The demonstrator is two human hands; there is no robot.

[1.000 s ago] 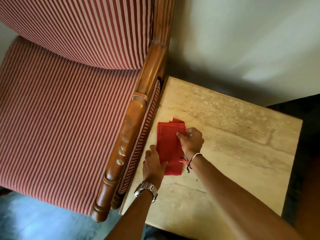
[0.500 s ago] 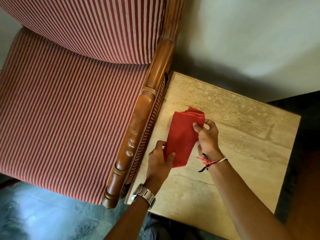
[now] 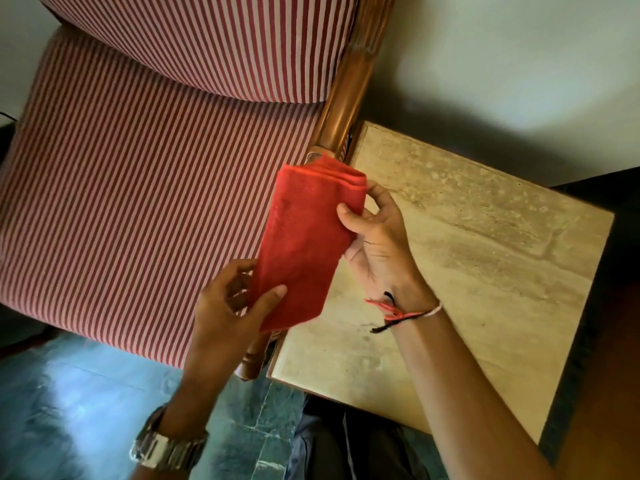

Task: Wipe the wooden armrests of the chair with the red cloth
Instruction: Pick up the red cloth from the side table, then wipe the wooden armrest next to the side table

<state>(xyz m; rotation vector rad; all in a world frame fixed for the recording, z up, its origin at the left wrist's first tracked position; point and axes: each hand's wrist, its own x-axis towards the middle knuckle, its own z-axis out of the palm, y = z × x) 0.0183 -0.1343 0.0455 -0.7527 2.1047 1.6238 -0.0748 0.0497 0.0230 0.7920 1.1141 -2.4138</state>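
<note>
Holding a folded red cloth (image 3: pixel 304 244) between both hands, the person keeps it lifted off every surface, above the chair's near wooden armrest (image 3: pixel 341 98). Cloth is a long folded strip, layered edges stacked at its far end, running diagonally from lower left to upper right.

Left hand (image 3: pixel 232 306): pinches the near end, thumb lying across the top face, fingers curled underneath. Grasp is closed on the fabric. A metal watch (image 3: pixel 166 448) sits on that wrist.

Right hand (image 3: pixel 377 244): grips the far end along its right edge, thumb pressed on the upper face, fingers wrapped behind the layered folds. Also clenched on the fabric. Red and black thread bands (image 3: pixel 398 315) circle that wrist.

Armrest: mostly hidden beneath the cloth; its upper stretch shows beyond the far end, its turned front end (image 3: pixel 251 365) below the left hand. No contact between cloth and wood can be confirmed.

Left of the armrest, the red-and-white striped seat cushion (image 3: pixel 138 202). Right, touching the chair's side, a marble-topped side table (image 3: pixel 485 271). Greenish stone floor (image 3: pixel 86 410) below.
</note>
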